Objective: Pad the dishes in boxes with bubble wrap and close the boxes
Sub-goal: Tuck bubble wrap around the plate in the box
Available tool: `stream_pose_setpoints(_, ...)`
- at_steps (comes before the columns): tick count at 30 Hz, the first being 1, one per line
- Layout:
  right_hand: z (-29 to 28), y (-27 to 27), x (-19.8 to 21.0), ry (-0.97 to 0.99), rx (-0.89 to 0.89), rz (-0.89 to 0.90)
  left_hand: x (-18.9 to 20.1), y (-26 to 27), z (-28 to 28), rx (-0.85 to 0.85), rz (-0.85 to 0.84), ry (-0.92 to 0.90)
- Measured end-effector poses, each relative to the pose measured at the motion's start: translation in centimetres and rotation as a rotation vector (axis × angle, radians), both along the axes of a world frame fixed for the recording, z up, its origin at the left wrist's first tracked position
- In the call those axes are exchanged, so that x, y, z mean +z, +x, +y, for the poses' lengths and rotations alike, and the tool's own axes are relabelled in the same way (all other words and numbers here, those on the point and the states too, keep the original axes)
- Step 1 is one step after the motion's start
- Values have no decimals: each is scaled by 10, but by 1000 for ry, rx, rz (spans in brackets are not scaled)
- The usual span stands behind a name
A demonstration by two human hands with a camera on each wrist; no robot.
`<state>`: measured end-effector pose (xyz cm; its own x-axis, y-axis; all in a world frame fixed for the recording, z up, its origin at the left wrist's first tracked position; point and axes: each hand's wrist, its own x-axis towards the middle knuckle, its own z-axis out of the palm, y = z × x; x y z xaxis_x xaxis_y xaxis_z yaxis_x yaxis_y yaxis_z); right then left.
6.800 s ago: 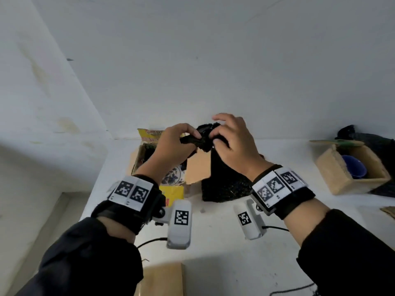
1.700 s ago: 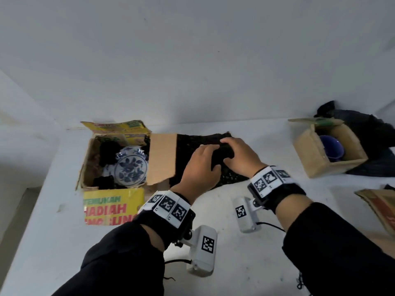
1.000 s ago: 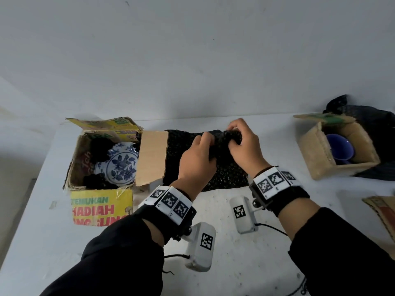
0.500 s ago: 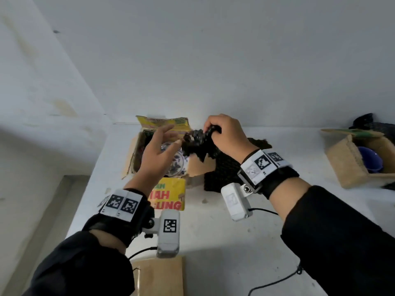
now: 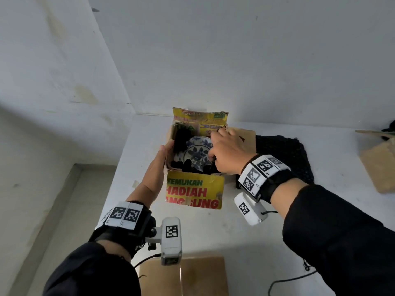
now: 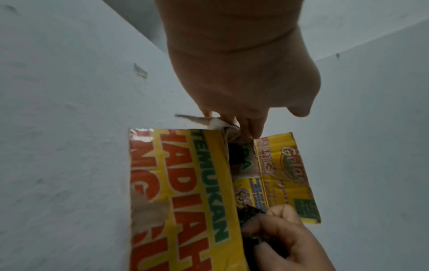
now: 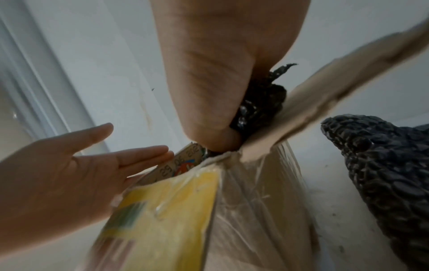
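White walls meet a pale tabletop [image 5: 267,236]. At left, the left hand [image 5: 157,167] lies flat, fingers straight, against the yellow printed carton [image 5: 193,192]. Inside it a blue-and-white plate [image 5: 197,153] sits among black padding; being ceramic, it probably chips easily. The right hand [image 5: 227,154] pinches a wad of black bubble wrap [image 7: 261,103] at the carton's right wall. Soft and light, it should compress when gripped. More black wrap [image 5: 284,154] lies further right.

Open yellow cardboard box [image 5: 193,192] on white table, holding blue-and-white floral plate [image 5: 197,153] ringed by black bubble wrap wads [image 5: 181,139]; spare sheet [image 5: 284,154] at three o'clock.
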<state>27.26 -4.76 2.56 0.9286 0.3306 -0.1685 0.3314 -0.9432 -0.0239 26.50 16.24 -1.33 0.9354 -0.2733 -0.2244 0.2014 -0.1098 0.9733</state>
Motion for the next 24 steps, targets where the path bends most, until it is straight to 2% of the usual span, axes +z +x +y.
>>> stream_pose_setpoints(6, 17, 2, 1, -297, 47, 322, -11, 0, 6, -40, 72, -130)
stream_pose_setpoints(10, 23, 6, -4, -343, -31, 451, -14, 0, 6, -45, 74, -142)
stream_pose_setpoints(15, 30, 15, 3, -340, -254, 658, -14, -2, 4, -44, 66, -155)
stream_pose_setpoints(17, 34, 19, 11, -342, -226, 738, -15, -2, 4, -49, 45, -142)
stream_pose_setpoints(18, 37, 20, 13, -319, -178, 736, -14, -2, 4, -59, 29, -138)
stream_pose_setpoints(20, 44, 23, 20, -341, -58, 612, -8, -2, 3, -86, 4, -145)
stream_pose_setpoints(24, 53, 24, 26, -569, 46, 300, 1, -4, 0, -111, -24, -174)
